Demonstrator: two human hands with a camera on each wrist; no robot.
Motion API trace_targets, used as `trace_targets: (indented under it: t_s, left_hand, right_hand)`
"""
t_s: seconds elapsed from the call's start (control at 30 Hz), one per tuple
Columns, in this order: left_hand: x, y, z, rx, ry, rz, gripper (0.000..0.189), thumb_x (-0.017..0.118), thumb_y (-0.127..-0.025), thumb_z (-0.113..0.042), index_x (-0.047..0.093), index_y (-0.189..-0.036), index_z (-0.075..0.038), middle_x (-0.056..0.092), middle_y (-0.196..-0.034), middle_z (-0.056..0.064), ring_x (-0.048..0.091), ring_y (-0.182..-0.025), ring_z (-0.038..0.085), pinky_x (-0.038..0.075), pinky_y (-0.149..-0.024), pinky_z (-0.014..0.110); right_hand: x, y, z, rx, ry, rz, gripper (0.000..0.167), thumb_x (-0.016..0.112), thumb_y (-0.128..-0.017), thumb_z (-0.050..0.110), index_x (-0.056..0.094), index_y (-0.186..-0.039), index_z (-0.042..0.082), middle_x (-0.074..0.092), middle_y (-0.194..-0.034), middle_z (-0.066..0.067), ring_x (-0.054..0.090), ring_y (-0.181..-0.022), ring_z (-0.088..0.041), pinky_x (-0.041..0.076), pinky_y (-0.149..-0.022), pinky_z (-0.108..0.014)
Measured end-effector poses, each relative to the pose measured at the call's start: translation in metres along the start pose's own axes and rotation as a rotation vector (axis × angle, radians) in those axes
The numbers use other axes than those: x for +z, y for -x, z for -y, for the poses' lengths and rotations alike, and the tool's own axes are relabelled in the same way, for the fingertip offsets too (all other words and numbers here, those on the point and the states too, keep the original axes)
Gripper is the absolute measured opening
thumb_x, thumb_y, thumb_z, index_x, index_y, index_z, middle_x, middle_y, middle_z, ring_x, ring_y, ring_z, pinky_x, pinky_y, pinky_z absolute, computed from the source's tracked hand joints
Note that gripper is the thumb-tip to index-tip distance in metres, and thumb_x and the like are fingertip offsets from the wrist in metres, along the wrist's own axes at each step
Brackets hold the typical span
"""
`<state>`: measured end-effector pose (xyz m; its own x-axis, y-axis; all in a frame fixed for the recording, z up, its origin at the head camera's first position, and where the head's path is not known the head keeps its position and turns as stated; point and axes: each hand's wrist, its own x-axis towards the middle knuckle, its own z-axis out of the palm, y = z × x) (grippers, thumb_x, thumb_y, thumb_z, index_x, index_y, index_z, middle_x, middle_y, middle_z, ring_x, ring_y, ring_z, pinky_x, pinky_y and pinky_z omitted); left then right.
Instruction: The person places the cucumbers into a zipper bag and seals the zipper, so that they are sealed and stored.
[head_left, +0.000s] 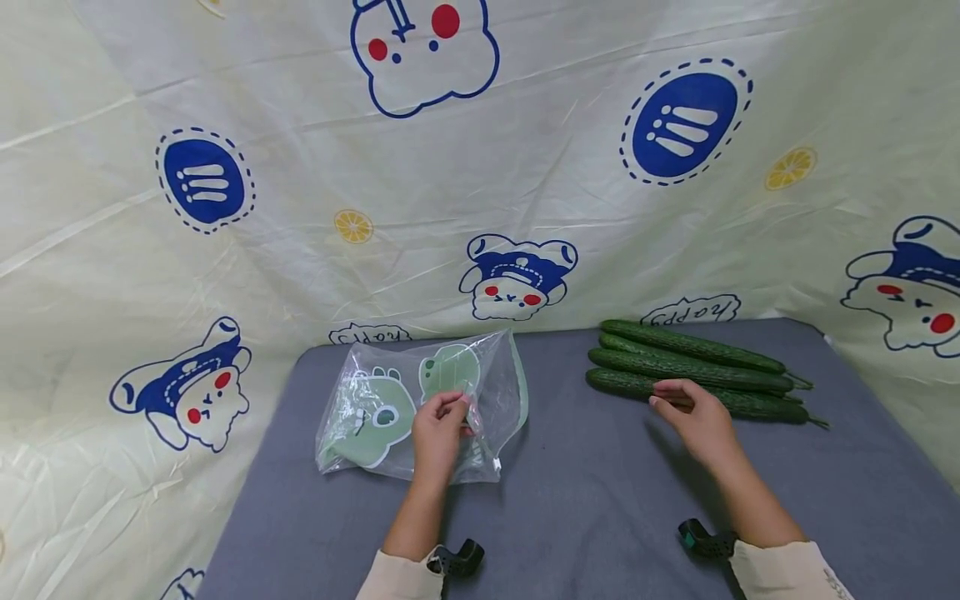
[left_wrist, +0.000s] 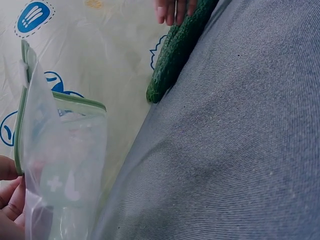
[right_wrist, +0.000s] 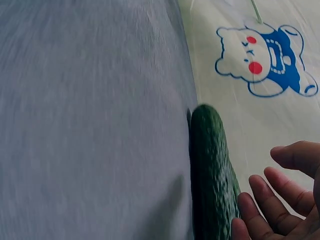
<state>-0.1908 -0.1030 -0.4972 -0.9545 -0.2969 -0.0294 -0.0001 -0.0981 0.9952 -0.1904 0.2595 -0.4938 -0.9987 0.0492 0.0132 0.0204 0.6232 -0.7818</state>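
Observation:
A clear zip bag [head_left: 375,429] with green cartoon prints sits at the left of the table. My left hand [head_left: 438,437] pinches one side of it; in the left wrist view the thumb and fingers [left_wrist: 12,197] hold the bag [left_wrist: 65,170] near its green-edged mouth, which gapes. Several long green cucumbers [head_left: 690,364] lie side by side at the right. Over the nearest cucumber [head_left: 750,404] hovers my right hand [head_left: 701,421], its fingers relaxed and gripping nothing. From the right wrist, those fingers [right_wrist: 272,205] appear right beside the cucumber [right_wrist: 210,170].
A grey cloth [head_left: 585,500] covers the table. Behind it hangs a pale printed sheet [head_left: 540,183], which also drapes down both sides. The cucumbers lie close to the table's back edge. Each wrist wears a black band with a camera [head_left: 459,558].

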Motion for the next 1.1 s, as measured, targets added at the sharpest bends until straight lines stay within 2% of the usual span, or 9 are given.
trace_targets:
  t_s: [0.3,0.57,0.83,1.1]
  left_hand:
    - [-0.001,0.000,0.001,0.024,0.008,-0.006,0.019,0.066,-0.092,-0.005,0.067,-0.104,0.010,0.066,-0.080,0.004,0.059,-0.059,0.008,0.054,-0.052,0.021]
    - [-0.002,-0.001,0.002,0.020,0.006,-0.007,0.019,0.066,-0.092,-0.005,0.066,-0.105,0.009,0.065,-0.079,0.001,0.059,-0.061,0.008,0.054,-0.054,0.021]
    - [-0.002,-0.001,0.004,0.006,-0.003,0.000,0.019,0.066,-0.093,-0.007,0.067,-0.105,0.008,0.069,-0.084,0.008,0.060,-0.061,0.008,0.055,-0.056,0.021]
    - [-0.001,-0.001,0.003,0.001,0.010,0.016,0.021,0.066,-0.093,-0.007,0.067,-0.106,0.009,0.067,-0.081,0.003,0.061,-0.062,0.008,0.056,-0.057,0.022]
  right_hand:
    - [-0.023,0.001,-0.016,0.022,0.035,-0.046,0.053,0.055,-0.102,0.042,0.052,-0.140,0.004,0.058,-0.137,-0.025,0.057,-0.120,-0.043,0.051,-0.087,-0.050]
    - [-0.042,-0.002,-0.022,0.022,0.069,-0.076,0.058,0.055,-0.102,0.044,0.050,-0.144,0.004,0.054,-0.142,-0.029,0.054,-0.121,-0.049,0.051,-0.083,-0.053]
    - [-0.062,-0.013,-0.026,0.014,0.102,-0.063,0.063,0.054,-0.102,0.046,0.047,-0.146,0.002,0.051,-0.143,-0.031,0.050,-0.124,-0.053,0.049,-0.085,-0.058]
    - [-0.074,-0.022,-0.035,-0.007,0.143,-0.055,0.062,0.054,-0.102,0.045,0.047,-0.145,0.001,0.045,-0.146,-0.032,0.046,-0.127,-0.054,0.048,-0.083,-0.060]
